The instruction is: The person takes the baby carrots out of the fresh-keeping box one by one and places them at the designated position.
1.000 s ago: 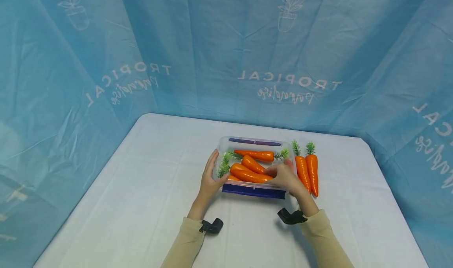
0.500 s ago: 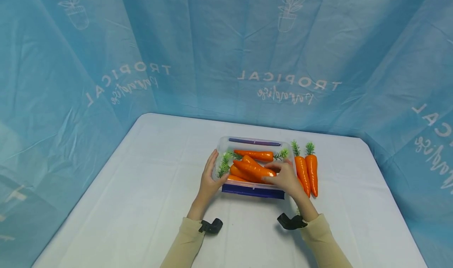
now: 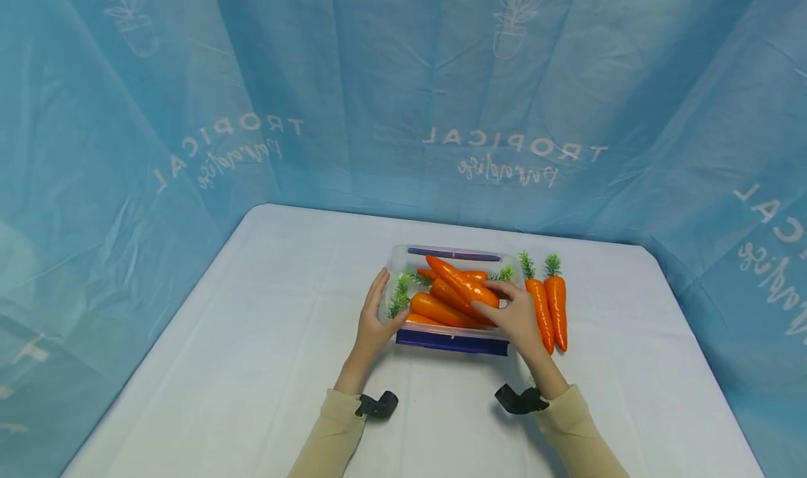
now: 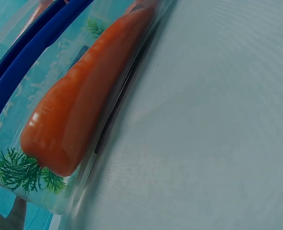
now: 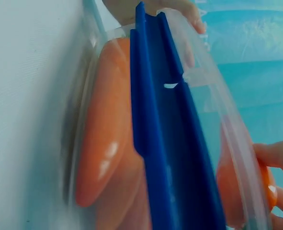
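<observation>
A clear plastic container [image 3: 394, 257] with dark blue latches holds several orange carrots [image 3: 441, 311] with green leafy tops. My left hand [image 3: 372, 325] rests against its left end, fingers straight along the outside and thumb at the front rim. My right hand [image 3: 518, 317] pinches the thick end of one carrot [image 3: 459, 282], which lies slanted over the others, its tip pointing back and left. In the right wrist view, the fingers [image 5: 277, 155] and part of that carrot show past the container's rim. One carrot [image 4: 79, 100] shows through the wall in the left wrist view.
Two carrots, one nearer [image 3: 538, 310] and one farther right [image 3: 557, 303], lie outside the container's right end, tops toward the back. The front latch [image 3: 450, 342] hangs outward over the white table [image 3: 252, 352]. A blue printed curtain [image 3: 378, 78] encloses the back and sides.
My right hand has lifted a carrot from the pile in the container and swung its tip backward and up. My left hand has stayed at the container's left end.
</observation>
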Demonstrator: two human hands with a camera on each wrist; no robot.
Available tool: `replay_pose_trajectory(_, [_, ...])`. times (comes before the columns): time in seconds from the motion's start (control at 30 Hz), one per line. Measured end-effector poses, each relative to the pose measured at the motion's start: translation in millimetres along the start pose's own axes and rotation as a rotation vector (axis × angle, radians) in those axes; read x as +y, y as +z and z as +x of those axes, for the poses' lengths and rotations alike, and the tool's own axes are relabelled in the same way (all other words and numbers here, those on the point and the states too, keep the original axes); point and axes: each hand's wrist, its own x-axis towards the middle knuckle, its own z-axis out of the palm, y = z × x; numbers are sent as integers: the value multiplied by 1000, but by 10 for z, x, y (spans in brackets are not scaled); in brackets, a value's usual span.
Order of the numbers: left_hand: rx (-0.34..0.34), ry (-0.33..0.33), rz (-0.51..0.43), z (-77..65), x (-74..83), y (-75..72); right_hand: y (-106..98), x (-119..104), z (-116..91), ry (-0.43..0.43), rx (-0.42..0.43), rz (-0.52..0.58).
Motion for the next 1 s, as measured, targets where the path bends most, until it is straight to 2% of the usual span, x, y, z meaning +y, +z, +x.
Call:
replay_pose_trajectory(0.17, [-3, 8, 6, -10, -8, 13, -40, -115, -20, -30, 59, 97])
replay_pose_trajectory(0.3, [-7, 5, 9, -6, -7, 18, -98, -254, -16, -44, 97, 126])
replay_pose_trajectory(0.6, [-3, 9, -3, 19, 2, 22, -335, -420, 10, -44, 285, 92])
replay_pose_trajectory(0.77, [-2, 11, 5, 22, -16, 21, -483, -369, -20, -41, 392, 46])
replay_pose_trajectory(1.0, [0, 11, 18, 9, -27, 6, -608, -126, -83, 30, 494, -48])
